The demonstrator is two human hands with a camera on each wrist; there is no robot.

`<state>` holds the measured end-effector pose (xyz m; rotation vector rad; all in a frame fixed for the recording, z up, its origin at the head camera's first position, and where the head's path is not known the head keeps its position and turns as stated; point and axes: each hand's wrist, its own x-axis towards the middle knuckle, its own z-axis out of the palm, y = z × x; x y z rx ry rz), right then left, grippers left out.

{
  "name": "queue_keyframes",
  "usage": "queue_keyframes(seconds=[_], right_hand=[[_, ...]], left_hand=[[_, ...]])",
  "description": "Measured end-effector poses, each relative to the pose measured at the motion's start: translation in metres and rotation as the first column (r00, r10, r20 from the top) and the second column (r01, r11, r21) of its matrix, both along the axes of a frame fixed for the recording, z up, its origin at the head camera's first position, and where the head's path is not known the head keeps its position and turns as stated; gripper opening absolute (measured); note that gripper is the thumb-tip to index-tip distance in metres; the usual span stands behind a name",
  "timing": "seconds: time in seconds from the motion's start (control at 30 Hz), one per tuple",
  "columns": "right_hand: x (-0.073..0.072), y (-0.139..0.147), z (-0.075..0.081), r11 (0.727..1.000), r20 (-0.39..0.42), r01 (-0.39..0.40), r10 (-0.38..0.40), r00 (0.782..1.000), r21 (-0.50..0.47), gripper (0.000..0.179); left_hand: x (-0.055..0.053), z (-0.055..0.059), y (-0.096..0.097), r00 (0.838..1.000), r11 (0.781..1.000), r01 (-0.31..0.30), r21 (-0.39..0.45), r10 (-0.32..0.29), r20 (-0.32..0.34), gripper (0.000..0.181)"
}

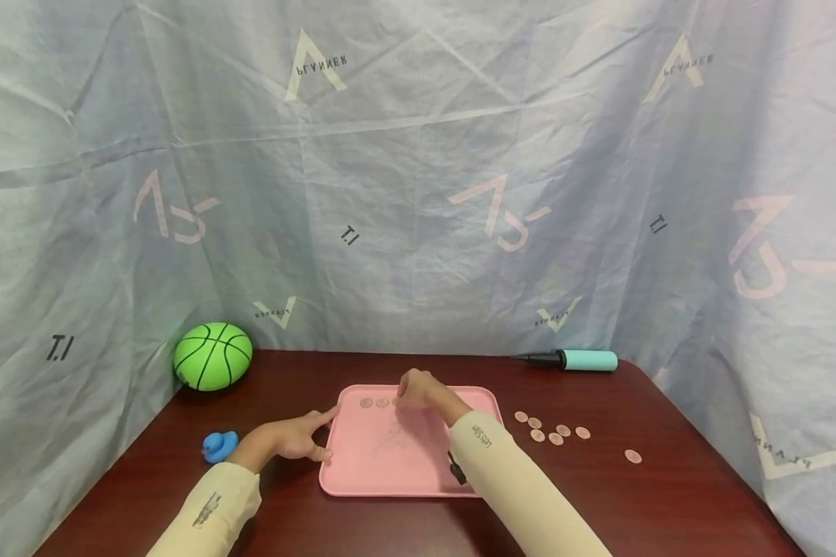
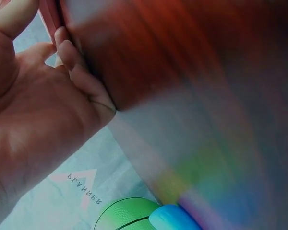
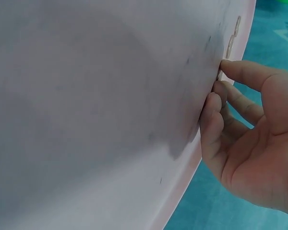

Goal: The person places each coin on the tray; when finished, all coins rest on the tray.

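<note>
A pink tray lies on the table. My left hand holds steady at its left rim, thumb and forefinger spread apart and touching the edge. In the left wrist view, the left hand shows its palm, with the fingertips at the tray's side. Over the tray's far part, my right hand points its fingers down. Two coins lie in a row just left of it. The right wrist view shows the right hand pinching another coin between thumb and finger, flat against the tray, in line with that row.
Several loose coins lie right of the tray, one coin farther out. A blue rubber duck sits beside the left forearm, a green ball behind it. A turquoise hand pump lies at the back right, before a grey curtain.
</note>
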<state>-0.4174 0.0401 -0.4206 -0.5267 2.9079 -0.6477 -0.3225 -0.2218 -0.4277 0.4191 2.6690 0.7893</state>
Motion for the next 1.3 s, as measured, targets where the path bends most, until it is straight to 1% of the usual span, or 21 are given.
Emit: queue_keyframes(seconds=[0.13,0.23,0.33,0.4,0.47,0.63,0.8,1.0,1.17,1.3], right_hand=[[0.001,0.004,-0.001,1.000,0.011,-0.015,0.015,1.000,0.025,0.013],[0.003,0.009,0.002,0.998,0.005,-0.045,0.045,0.999,0.044,0.014],[0.005,0.018,0.006,0.995,-0.024,-0.078,0.080,0.997,0.065,0.017],[0.007,0.025,0.008,0.993,-0.043,-0.089,0.093,0.995,0.074,0.018],[0.009,0.033,0.009,0.992,-0.047,-0.096,0.100,0.994,0.085,0.016],[0.012,0.045,0.011,0.989,-0.028,-0.122,0.125,0.992,0.086,0.015],[0.007,0.040,0.010,0.987,-0.001,-0.137,0.137,0.991,0.086,0.016],[0.004,0.026,0.004,0.994,0.035,-0.102,0.101,0.994,0.033,0.022],[0.004,0.015,0.004,0.995,0.012,-0.077,0.076,0.997,0.056,0.021],[0.003,0.009,0.004,0.995,-0.006,-0.054,0.054,0.998,0.078,0.014]], left_hand=[[0.000,-0.001,0.001,1.000,1.000,0.023,0.011,-0.023,0.012,0.096],[0.000,-0.001,0.000,0.999,0.999,0.031,0.009,-0.031,0.011,0.095],[0.000,0.001,0.000,1.000,1.000,0.031,0.002,-0.031,0.000,0.095],[0.000,0.002,0.001,1.000,1.000,0.027,-0.004,-0.027,-0.009,0.095],[0.000,0.003,0.001,1.000,1.000,0.029,-0.007,-0.029,-0.003,0.095],[-0.001,0.002,-0.002,0.999,0.999,0.036,-0.010,-0.036,0.001,0.094],[-0.001,0.000,-0.001,0.999,0.999,0.041,0.003,-0.041,-0.002,0.095],[-0.001,-0.005,0.000,1.000,1.000,0.028,-0.001,-0.028,0.008,0.096],[-0.001,-0.003,0.000,1.000,1.000,0.016,-0.013,-0.016,0.002,0.096],[0.000,0.000,0.001,1.000,1.000,0.012,-0.011,-0.012,0.001,0.097]])
